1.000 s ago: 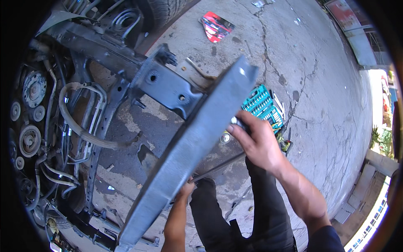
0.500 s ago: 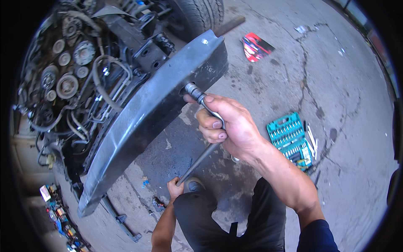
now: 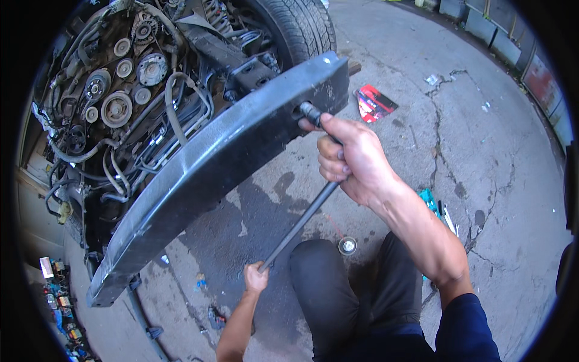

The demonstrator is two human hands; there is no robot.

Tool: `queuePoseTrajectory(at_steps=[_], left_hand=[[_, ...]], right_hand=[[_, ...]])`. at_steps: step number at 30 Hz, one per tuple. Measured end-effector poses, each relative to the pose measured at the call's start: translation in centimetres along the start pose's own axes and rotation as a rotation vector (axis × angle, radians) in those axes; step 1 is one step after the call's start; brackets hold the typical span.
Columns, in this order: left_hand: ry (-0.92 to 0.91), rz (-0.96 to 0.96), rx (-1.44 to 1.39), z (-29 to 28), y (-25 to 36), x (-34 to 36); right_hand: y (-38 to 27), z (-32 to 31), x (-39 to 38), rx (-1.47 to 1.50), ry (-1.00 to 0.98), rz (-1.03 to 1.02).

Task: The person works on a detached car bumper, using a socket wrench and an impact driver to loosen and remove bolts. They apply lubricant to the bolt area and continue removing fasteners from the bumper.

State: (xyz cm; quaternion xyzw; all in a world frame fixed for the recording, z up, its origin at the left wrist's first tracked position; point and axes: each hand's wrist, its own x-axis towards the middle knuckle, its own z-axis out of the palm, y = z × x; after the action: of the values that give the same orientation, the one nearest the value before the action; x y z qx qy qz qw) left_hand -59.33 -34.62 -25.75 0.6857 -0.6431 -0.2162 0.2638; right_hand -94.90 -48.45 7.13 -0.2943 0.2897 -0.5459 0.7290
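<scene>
A dark metal bumper beam (image 3: 205,151) crosses the front of a partly stripped car. A socket tool (image 3: 310,113) sits at a hole in its front face. My right hand (image 3: 353,154) is closed round the tool's handle just beside the socket, thumb near the head and one fingertip by the hole. From there a long grey metal bar (image 3: 301,220) runs down to the left, and my left hand (image 3: 256,277) is closed round its lower end, near my knee. The joint between handle and bar is hidden by my right hand.
Exposed engine pulleys (image 3: 117,108) and a tyre (image 3: 304,27) lie behind the beam. On the cracked concrete (image 3: 500,181) are a red card (image 3: 374,102), a teal socket case (image 3: 429,199) partly behind my arm, and a small round can (image 3: 347,245). Small items (image 3: 60,301) line the lower left.
The view has swung, showing more engine and tyre. My right hand has come round the tool at the beam's hole and moved up and right since half a second ago, with the bar.
</scene>
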Motion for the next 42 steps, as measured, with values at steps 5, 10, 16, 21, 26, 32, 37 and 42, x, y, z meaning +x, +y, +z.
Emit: queuePoseTrajectory(at_steps=[5, 10, 16, 21, 26, 32, 37, 42], left_hand=[[-0.170, 0.256, -0.214, 11.5, -0.8, 5.5], [-0.199, 0.027, -0.284, 18.1, 2.2, 7.5], [-0.261, -0.128, -0.075, 19.7, 5.4, 8.3], [-0.215, -0.246, -0.235, 12.6, 4.4, 4.8], [-0.123, -0.451, 0.091, -2.3, 2.8, -0.1], [-0.135, -0.280, 0.130, -2.0, 0.6, -1.6], [-0.266, -0.293, -0.083, 5.6, 3.9, 2.1], [-0.461, -0.232, -0.017, 9.9, 7.4, 2.4]], right_hand=[[0.2, -0.3, 0.5, -0.188, 0.061, -0.037], [0.3, -0.7, 0.4, -0.303, 0.057, -0.066], [-0.3, -0.5, 0.5, -0.378, 0.035, -0.105], [-0.1, -1.2, 0.4, -0.185, -0.048, -0.078], [0.8, -0.7, 0.6, 0.146, -0.108, -0.034], [0.9, -0.8, 0.9, 0.139, -0.064, -0.046], [0.2, -1.3, -0.1, -0.075, -0.089, -0.109], [0.7, -4.2, -4.4, -0.251, -0.024, -0.119]])
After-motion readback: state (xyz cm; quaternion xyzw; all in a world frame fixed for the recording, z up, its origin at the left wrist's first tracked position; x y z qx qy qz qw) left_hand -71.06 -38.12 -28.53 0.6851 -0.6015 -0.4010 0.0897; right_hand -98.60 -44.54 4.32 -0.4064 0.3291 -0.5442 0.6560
